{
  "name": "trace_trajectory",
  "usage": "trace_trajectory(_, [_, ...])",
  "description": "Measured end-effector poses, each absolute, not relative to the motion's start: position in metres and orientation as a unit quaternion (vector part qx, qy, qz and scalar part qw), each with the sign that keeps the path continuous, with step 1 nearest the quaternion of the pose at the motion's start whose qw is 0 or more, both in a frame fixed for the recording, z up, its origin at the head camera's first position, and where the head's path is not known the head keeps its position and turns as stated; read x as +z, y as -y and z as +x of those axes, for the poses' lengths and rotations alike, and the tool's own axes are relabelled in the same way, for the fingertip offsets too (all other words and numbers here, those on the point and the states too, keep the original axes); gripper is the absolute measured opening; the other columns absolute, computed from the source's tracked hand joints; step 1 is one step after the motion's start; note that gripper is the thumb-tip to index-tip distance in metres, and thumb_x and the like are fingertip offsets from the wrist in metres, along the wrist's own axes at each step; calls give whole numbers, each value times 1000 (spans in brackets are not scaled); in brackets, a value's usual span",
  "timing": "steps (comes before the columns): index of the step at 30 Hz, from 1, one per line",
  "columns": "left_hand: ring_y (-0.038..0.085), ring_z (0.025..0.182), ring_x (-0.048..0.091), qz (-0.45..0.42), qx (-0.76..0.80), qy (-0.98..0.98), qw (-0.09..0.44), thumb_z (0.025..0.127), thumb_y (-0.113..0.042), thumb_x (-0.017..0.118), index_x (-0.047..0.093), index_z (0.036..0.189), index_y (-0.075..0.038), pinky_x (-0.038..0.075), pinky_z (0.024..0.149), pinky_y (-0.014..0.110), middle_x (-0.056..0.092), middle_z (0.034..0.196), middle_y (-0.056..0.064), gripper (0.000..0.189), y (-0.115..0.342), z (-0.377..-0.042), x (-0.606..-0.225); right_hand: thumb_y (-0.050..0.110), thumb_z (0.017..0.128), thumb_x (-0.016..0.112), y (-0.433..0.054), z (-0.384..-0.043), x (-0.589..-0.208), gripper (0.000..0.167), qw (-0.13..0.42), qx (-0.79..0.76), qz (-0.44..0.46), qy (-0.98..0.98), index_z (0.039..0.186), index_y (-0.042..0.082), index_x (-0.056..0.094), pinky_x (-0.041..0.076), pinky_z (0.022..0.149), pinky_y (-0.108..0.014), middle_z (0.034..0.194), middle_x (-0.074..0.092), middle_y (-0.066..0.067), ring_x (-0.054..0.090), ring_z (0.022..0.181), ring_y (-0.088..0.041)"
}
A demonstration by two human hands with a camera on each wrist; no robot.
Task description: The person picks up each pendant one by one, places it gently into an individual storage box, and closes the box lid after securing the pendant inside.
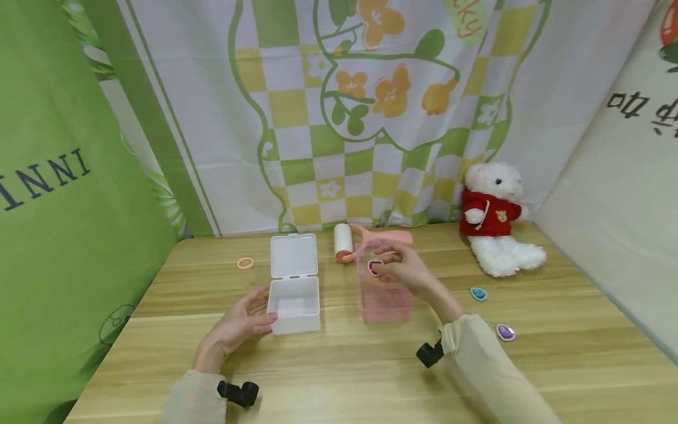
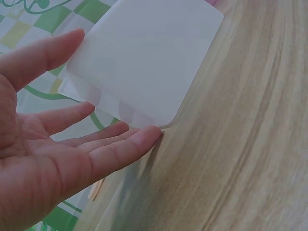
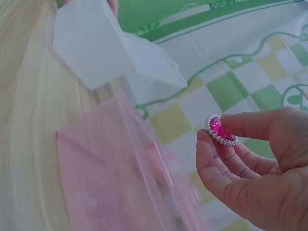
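Observation:
A white plastic box (image 1: 296,323) stands on the table with its hinged lid raised at the back. At its left wall is my left hand (image 1: 238,327), fingers extended along the side and thumb near the front corner; the left wrist view shows the fingertips right at the white wall (image 2: 144,57). My right hand (image 1: 406,272) pinches a pink-red gem (image 3: 221,130) with a beaded silver rim between thumb and fingers. That hand is raised over a clear pink box (image 1: 386,309), whose lid stands up behind it.
Behind the pink box lies a lint roller (image 1: 343,242) with a pink handle. A teal gem (image 1: 479,294) and a purple gem (image 1: 505,333) lie to the right. A white plush bear (image 1: 495,206) sits at the back right. Tan rings (image 1: 245,263) lie at the left.

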State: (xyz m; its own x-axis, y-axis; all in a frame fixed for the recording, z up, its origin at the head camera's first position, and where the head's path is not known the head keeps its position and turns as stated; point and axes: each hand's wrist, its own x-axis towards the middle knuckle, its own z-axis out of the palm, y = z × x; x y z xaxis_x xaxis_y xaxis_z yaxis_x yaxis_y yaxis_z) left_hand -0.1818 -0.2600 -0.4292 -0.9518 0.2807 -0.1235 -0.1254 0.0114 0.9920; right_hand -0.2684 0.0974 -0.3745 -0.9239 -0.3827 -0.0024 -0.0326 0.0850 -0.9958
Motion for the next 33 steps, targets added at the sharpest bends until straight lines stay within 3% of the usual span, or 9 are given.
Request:
trace_trajectory(13, [41, 130, 36, 54, 694, -704, 143, 88, -2, 66, 12, 151, 1, 50, 92, 41, 20, 149, 34, 83, 266, -182, -430, 3, 88, 66, -11, -265, -371, 37, 207, -664, -185, -695, 120, -8, 50, 55, 81, -43, 90, 62, -7, 64, 81, -19])
trace_trajectory(22, [39, 129, 37, 53, 694, -704, 142, 88, -2, 65, 14, 152, -1, 51, 90, 39, 22, 149, 33, 81, 266, -184, -431, -2, 85, 68, 56, -259, -379, 32, 258, -639, -223, -690, 112, -11, 54, 58, 70, -33, 78, 60, -3, 62, 69, -13])
trace_trajectory(28, [42, 132, 34, 51, 689, -709, 142, 88, -3, 66, 15, 152, -2, 51, 91, 40, 21, 149, 34, 81, 266, -184, -431, -3, 80, 72, 78, -262, -387, 20, 246, -529, -277, -764, 98, -3, 64, 58, 63, -35, 76, 65, -5, 60, 63, -15])
trace_trajectory(33, [40, 130, 37, 53, 689, -708, 148, 88, -4, 67, 14, 152, -2, 51, 91, 40, 20, 150, 34, 82, 265, -185, -431, -6, 77, 73, 85, -263, -388, 17, 240, -414, -312, -821, 91, 2, 66, 52, 51, -26, 71, 65, -4, 59, 58, -19])
